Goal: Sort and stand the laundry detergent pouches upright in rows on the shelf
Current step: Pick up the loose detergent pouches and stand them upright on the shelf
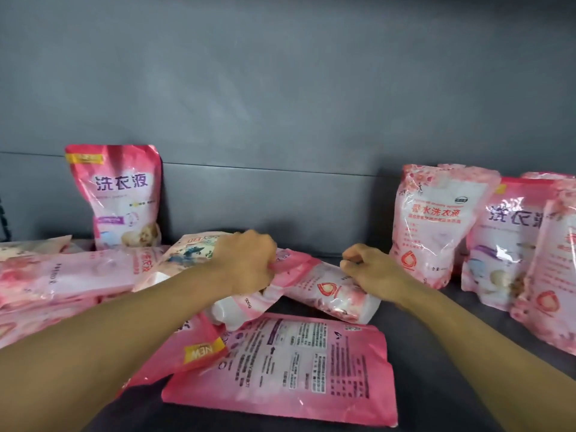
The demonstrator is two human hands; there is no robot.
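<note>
A pink floral pouch (327, 291) lies on its side in the middle of the dark shelf (436, 353). My left hand (246, 263) grips its left end and my right hand (371, 269) pinches its upper edge. One pink pouch (121, 198) stands upright against the back wall at the left. Several pouches (436, 226) stand upright in a group at the right. A pink pouch (299, 366) lies flat, back side up, in front of my hands. A pile of pouches (68, 275) lies flat at the left.
The grey back panel (280, 120) closes off the shelf behind the pouches. Bare shelf shows between the left upright pouch and the right group, along the back wall.
</note>
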